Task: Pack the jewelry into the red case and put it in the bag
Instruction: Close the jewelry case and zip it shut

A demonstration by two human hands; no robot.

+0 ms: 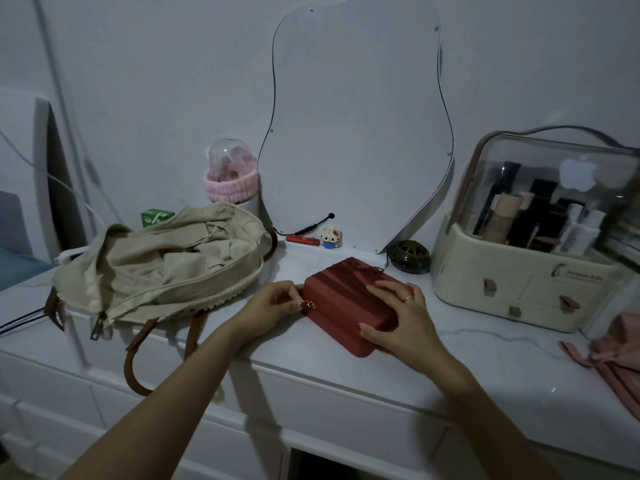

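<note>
The red case (341,297) lies closed and flat on the white dresser top (450,358), near its front edge. My left hand (273,306) pinches the small gold zipper pull (310,305) at the case's left side. My right hand (398,317) rests on the lid, fingers spread across the top and thumb against the near edge; a gold ring is on one finger. The beige canvas bag (166,265) with brown straps lies slumped to the left of the case, its zipper open. No loose jewelry is visible.
A cream cosmetics organizer (519,289) with a clear dome stands at the right. A dark round object (410,256), a small toy figure (330,237) and a red tube (303,240) sit by the mirror (356,133). Pink cloth (616,348) lies at far right.
</note>
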